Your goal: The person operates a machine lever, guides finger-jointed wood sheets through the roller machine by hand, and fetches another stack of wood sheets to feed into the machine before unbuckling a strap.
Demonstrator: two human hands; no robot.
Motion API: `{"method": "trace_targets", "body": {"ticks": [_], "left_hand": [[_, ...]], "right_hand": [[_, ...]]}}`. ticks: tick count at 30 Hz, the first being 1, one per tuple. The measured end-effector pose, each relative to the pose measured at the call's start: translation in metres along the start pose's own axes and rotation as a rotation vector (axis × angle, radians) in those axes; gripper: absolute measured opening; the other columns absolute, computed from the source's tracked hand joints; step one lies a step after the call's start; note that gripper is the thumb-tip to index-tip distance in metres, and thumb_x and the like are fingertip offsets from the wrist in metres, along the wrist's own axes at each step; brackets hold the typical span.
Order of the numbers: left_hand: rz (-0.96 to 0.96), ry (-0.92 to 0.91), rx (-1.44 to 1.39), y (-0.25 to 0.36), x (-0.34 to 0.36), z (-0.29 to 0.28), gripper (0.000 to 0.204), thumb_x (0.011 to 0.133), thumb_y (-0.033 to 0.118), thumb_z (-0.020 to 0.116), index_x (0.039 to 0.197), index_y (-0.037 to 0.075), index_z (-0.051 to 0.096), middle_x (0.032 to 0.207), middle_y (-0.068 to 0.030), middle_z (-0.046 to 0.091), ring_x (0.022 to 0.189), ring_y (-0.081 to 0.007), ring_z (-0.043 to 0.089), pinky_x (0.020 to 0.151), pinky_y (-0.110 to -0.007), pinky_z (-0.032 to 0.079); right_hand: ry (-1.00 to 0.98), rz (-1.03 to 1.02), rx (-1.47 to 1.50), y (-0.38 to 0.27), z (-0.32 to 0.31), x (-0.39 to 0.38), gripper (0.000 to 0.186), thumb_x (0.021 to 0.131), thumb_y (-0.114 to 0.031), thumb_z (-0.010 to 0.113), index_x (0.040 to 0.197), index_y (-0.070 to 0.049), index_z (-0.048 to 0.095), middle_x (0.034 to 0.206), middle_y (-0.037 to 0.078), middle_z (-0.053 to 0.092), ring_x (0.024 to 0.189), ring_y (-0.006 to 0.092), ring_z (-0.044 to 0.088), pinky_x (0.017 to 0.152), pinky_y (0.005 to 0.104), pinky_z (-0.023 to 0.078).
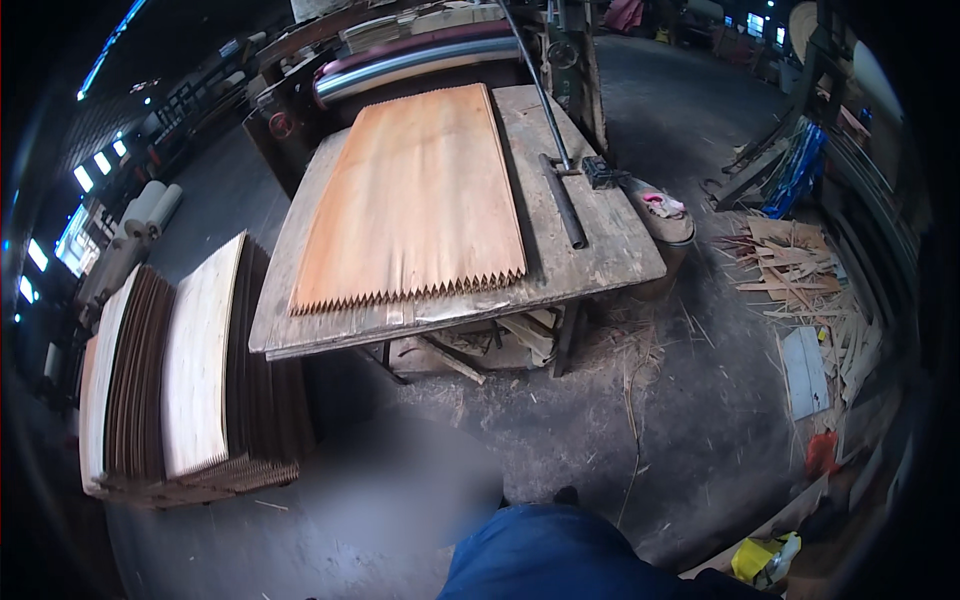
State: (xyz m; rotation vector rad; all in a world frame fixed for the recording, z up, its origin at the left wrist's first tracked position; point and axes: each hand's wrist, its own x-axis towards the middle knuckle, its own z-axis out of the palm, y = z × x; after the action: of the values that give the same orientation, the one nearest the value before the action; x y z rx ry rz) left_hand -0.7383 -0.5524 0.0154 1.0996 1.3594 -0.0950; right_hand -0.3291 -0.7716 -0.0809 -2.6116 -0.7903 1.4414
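Neither of my hands shows; only my blue clothing [545,560] comes in at the lower edge. Ahead of me, a pile of thin orange-brown wood veneer sheets [415,190] with zigzag-cut ends lies flat on a worn wooden table [600,245]. To the right of the pile, a dark T-shaped metal bar [563,205] rests on the tabletop, its long rod leaning up toward the machine. Behind the table is a shiny metal roller [430,70]. More zigzag-edged veneer stands in a pale stack [205,350] and a browner stack [135,380] at the left.
Wood scraps [790,260] are heaped on the floor at the right, near a pale board [805,372]. A filled bucket [668,215] stands by the table's right corner. Offcuts [530,335] lie beneath the table. At lower right is a yellow bag [762,558]. A grey blur covers some floor.
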Motion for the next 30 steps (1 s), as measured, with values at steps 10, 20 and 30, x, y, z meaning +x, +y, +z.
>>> {"method": "trace_targets", "body": {"ticks": [10, 20, 30], "left_hand": [[-0.146, -0.335, 0.268, -0.149, -0.023, 0.033, 0.052, 0.088, 0.035, 0.062, 0.129, 0.004, 0.057, 0.127, -0.0136, 0.061, 0.117, -0.0226, 0.055, 0.105, -0.036, 0.037], [-0.143, -0.059, 0.189, -0.017, -0.123, -0.126, 0.041, 0.086, 0.037, 0.069, 0.113, 0.006, 0.067, 0.109, -0.0087, 0.069, 0.104, -0.0211, 0.063, 0.094, -0.035, 0.047], [0.758, 0.872, -0.344, 0.111, -0.183, -0.311, 0.034, 0.089, 0.032, 0.062, 0.076, 0.001, 0.060, 0.059, -0.0023, 0.056, 0.042, -0.0038, 0.039, 0.038, -0.021, 0.027]], "right_hand": [[-0.204, -0.044, -0.251, 0.090, 0.013, 0.026, 0.041, 0.088, -0.037, 0.062, 0.112, -0.004, 0.062, 0.090, 0.015, 0.070, 0.082, 0.0319, 0.067, 0.074, 0.0417, 0.052], [0.117, -0.599, -0.279, -0.110, -0.138, 0.054, 0.042, 0.088, -0.031, 0.062, 0.121, -0.005, 0.061, 0.112, 0.018, 0.066, 0.106, 0.0335, 0.063, 0.092, 0.0397, 0.049], [0.106, -0.854, -0.200, -0.281, -0.139, 0.026, 0.033, 0.086, -0.011, 0.065, 0.116, 0.003, 0.063, 0.108, 0.016, 0.069, 0.099, 0.0207, 0.067, 0.089, 0.0307, 0.050]]}}
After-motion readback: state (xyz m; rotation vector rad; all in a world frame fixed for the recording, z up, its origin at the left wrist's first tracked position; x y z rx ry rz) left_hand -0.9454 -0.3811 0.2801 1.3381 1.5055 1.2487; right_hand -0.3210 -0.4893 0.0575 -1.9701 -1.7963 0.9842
